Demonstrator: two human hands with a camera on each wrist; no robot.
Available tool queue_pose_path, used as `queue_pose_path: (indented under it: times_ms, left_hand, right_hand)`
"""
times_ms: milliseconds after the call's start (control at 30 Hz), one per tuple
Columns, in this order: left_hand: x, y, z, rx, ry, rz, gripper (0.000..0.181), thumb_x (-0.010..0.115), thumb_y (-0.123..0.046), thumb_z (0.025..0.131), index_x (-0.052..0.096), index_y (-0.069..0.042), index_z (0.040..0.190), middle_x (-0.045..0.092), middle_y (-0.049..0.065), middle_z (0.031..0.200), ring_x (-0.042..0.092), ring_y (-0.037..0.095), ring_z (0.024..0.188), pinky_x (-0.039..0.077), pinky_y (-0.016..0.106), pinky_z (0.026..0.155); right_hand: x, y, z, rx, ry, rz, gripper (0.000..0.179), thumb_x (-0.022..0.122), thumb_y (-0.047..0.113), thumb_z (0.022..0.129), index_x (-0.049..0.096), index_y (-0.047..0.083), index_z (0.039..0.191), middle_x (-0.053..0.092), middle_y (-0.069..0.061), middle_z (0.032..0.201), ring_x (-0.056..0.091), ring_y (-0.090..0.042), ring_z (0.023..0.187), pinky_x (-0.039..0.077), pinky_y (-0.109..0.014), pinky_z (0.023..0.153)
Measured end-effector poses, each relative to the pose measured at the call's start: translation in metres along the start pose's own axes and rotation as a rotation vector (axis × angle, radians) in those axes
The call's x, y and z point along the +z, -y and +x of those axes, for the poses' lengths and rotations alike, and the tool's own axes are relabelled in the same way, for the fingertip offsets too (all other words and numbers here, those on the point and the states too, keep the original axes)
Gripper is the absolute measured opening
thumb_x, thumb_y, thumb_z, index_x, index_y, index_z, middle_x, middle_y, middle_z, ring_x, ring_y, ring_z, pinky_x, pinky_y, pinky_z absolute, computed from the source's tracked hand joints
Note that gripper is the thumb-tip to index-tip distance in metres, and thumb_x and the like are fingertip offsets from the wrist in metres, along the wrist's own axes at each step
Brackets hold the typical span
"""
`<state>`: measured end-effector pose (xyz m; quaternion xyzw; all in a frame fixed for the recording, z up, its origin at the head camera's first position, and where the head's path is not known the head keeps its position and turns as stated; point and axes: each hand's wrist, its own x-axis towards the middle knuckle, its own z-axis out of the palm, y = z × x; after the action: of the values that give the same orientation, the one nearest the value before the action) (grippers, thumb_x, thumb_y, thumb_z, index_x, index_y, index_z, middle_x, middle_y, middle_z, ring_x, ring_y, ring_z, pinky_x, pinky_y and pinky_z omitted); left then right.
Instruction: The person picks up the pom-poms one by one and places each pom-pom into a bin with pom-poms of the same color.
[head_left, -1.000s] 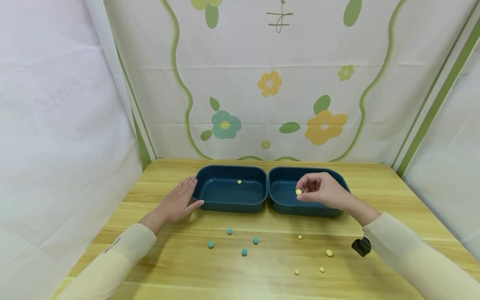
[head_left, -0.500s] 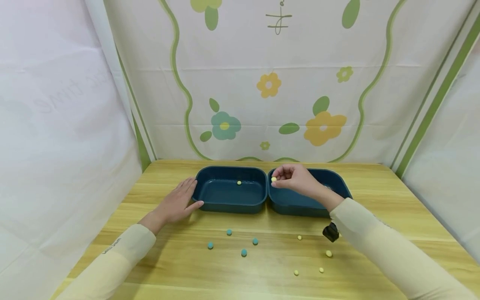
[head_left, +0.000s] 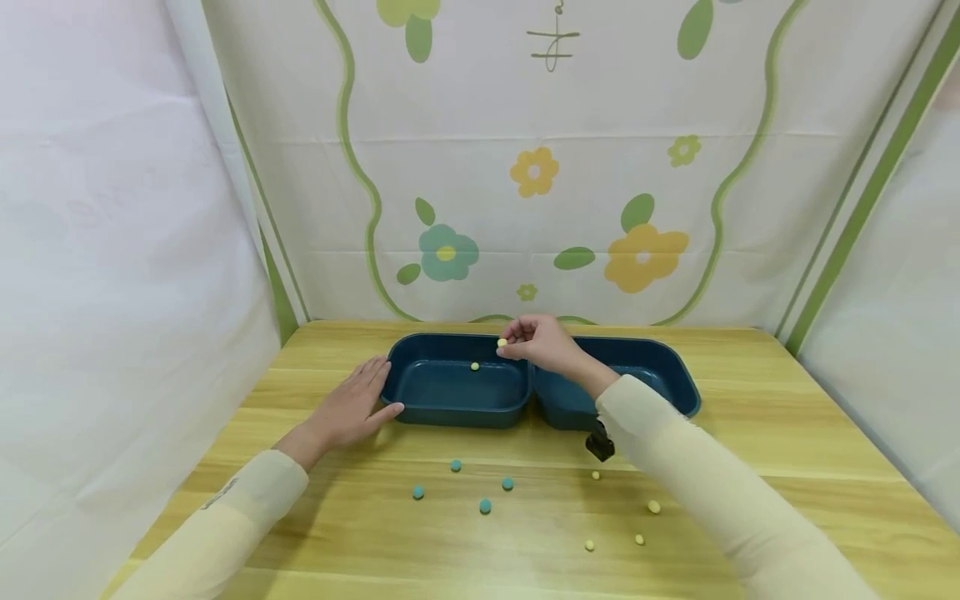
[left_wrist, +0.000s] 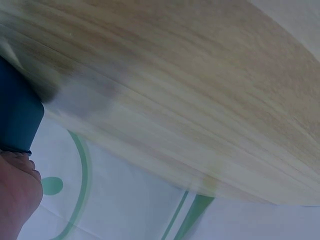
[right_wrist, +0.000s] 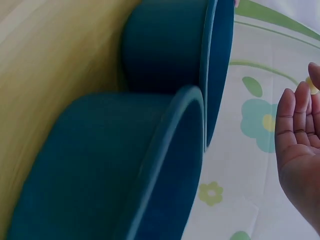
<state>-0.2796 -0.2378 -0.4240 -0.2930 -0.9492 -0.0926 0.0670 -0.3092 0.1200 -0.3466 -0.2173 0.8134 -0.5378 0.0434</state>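
Between thumb and fingers my right hand pinches a small yellow ball, over the right end of the left dark-blue tray. Inside that tray lies another yellow ball. My left hand rests with straight fingers against the left tray's outer left end; in the left wrist view only part of this hand shows at the tray's corner. The right dark-blue tray stands beside the left one, partly hidden by my right hand and forearm. The right wrist view shows my right hand at its edge.
Several teal balls lie on the wooden table before the left tray. Several yellow balls lie before the right tray. A printed flower cloth hangs behind the table. A black device sits under my right wrist.
My right hand has moved left with the pinched yellow ball, from over the right tray to over the left tray. My left hand stays at the tray's end.
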Motion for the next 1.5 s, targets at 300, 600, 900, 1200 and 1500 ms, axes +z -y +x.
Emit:
queue_pose_path:
  times_ms: [300,600,900,1200,1500]
  left_hand:
    - [-0.002,0.001,-0.002,-0.006,0.010,-0.004,0.082,0.041,-0.053,0.101,0.020,0.009,0.150,0.017,0.024,0.157,0.014,0.037,0.145,0.013,0.048,0.117]
    - [-0.003,-0.001,-0.001,-0.001,0.023,0.004,0.082,0.042,-0.052,0.101,0.020,0.010,0.150,0.017,0.025,0.157,0.013,0.037,0.145,0.013,0.049,0.117]
    - [-0.002,0.000,0.000,-0.001,0.016,0.007,0.082,0.042,-0.052,0.101,0.020,0.010,0.150,0.017,0.024,0.157,0.014,0.037,0.145,0.012,0.049,0.117]
    - [-0.002,0.001,-0.001,0.012,-0.008,-0.006,0.081,0.042,-0.051,0.101,0.021,0.011,0.149,0.019,0.026,0.156,0.016,0.039,0.144,0.014,0.050,0.116]
    - [-0.002,0.000,-0.001,0.006,-0.001,0.000,0.081,0.043,-0.052,0.101,0.022,0.010,0.149,0.020,0.026,0.156,0.016,0.037,0.144,0.014,0.049,0.116]
  right_hand:
    - [0.026,-0.004,0.021,0.050,-0.014,-0.006,0.014,0.074,0.014,0.088,0.069,0.005,0.098,0.065,-0.008,0.089,0.061,-0.042,0.091,0.056,-0.039,0.074]
    - [0.043,-0.012,0.031,0.053,-0.021,-0.066,0.012,0.077,0.012,0.085,0.068,0.007,0.092,0.065,-0.006,0.085,0.062,-0.025,0.078,0.054,-0.042,0.074]
    - [0.049,-0.015,0.035,0.082,-0.048,-0.100,0.012,0.076,0.012,0.085,0.067,0.007,0.090,0.064,-0.007,0.082,0.063,-0.039,0.085,0.054,-0.038,0.068]
    - [0.056,-0.024,0.036,0.071,-0.038,-0.158,0.008,0.075,0.008,0.085,0.069,0.006,0.088,0.066,-0.004,0.077,0.063,-0.025,0.068,0.055,-0.032,0.061]
    - [0.059,-0.024,0.035,0.090,-0.010,-0.186,0.008,0.075,0.011,0.086,0.069,0.007,0.090,0.065,-0.004,0.079,0.062,-0.020,0.066,0.054,-0.032,0.062]
